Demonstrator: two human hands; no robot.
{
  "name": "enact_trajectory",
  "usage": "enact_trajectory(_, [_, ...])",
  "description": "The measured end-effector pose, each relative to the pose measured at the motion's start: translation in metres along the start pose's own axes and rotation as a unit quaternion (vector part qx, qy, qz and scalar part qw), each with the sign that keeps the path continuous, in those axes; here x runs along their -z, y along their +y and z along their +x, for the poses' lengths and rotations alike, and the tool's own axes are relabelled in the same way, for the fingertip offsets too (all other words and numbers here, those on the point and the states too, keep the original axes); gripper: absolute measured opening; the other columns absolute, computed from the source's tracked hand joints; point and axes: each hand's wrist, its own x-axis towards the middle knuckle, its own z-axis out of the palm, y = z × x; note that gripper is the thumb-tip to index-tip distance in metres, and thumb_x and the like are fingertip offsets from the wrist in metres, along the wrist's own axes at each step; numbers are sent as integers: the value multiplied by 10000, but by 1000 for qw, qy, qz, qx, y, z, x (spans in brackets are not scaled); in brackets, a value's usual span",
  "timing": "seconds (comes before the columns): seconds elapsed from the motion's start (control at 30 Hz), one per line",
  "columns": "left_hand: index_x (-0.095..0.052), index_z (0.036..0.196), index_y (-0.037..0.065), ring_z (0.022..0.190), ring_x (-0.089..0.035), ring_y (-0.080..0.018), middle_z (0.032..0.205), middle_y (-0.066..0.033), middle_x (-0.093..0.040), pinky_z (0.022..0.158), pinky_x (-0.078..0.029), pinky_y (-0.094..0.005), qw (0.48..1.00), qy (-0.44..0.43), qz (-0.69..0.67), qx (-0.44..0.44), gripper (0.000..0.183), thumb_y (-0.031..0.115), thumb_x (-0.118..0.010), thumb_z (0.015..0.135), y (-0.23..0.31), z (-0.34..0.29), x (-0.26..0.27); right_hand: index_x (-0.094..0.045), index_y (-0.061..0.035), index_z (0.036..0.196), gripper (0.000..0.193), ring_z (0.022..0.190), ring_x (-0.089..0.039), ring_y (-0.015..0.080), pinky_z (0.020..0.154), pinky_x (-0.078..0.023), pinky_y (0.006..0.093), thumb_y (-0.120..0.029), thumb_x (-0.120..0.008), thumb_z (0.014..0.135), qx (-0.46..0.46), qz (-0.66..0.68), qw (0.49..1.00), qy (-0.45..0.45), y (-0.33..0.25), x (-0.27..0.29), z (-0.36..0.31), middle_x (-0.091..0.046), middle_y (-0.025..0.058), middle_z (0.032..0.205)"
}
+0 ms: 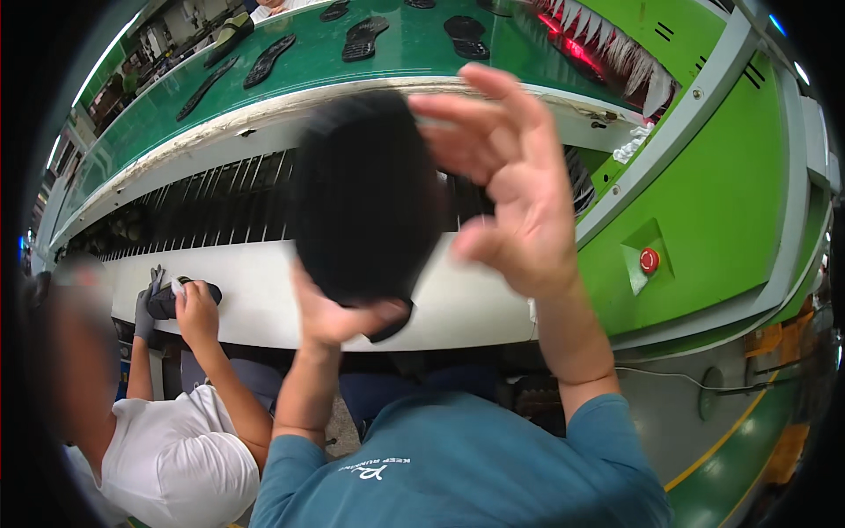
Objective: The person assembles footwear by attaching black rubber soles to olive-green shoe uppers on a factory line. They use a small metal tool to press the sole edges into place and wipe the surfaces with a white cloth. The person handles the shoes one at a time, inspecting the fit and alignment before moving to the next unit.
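Note:
A black shoe (365, 198), smeared by motion, is held up in front of me above the white ledge. My left hand (339, 310) grips its lower end, thumb across the front; the fingers behind are hidden. Beside the shoe's right edge is my right hand (519, 176), its fingers spread and curving toward the upper part. Whether those fingertips touch the shoe I cannot tell. Beyond, several black shoe soles (365, 39) lie spaced out on a green conveyor belt (308, 75).
A green machine housing (704, 202) with a red push button (649, 260) stands at the right. White fringe (607, 44) hangs over a red glow at the belt's right. Left of me, a person in white (176, 449) handles a dark shoe (172, 301). A white ledge (466, 304) runs ahead.

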Motion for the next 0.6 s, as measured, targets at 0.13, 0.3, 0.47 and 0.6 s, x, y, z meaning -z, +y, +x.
enact_trajectory(0.13, [-512,1454,-61,1072,-732,-213,1212,-153,-715,913,-600,-353,968,109,98,-205,778,232,-898,845,48,120,29,-576,-50,1435,649,1278,-657,246,1123,-494,418,-425,-823,966,-41,-254,962,95,28,60,22,-733,144,1285])
enact_trajectory(0.3, [-598,1444,75,1236,-663,-385,1354,-223,-665,1043,-532,-461,814,184,501,-228,790,488,-871,828,123,271,39,-725,-72,1205,452,1139,-674,284,1005,-527,447,-450,-789,965,35,-531,839,115,90,115,47,-762,84,1125])
enact_trajectory(0.47, [-555,1555,100,1241,-712,-388,1324,-295,-710,1049,-563,-478,597,6,793,-125,883,677,-745,915,40,419,164,-777,-97,1046,352,1069,-667,281,937,-509,421,-430,-799,934,105,-622,769,106,108,107,49,-754,38,1061])
enact_trajectory(0.6, [-663,1444,122,1192,-721,-406,1293,-212,-750,1034,-560,-509,582,-5,813,-13,762,696,-666,943,-51,421,151,-779,-99,1055,350,1061,-670,272,936,-497,419,-425,-806,928,95,-624,769,101,103,120,43,-756,36,1071])
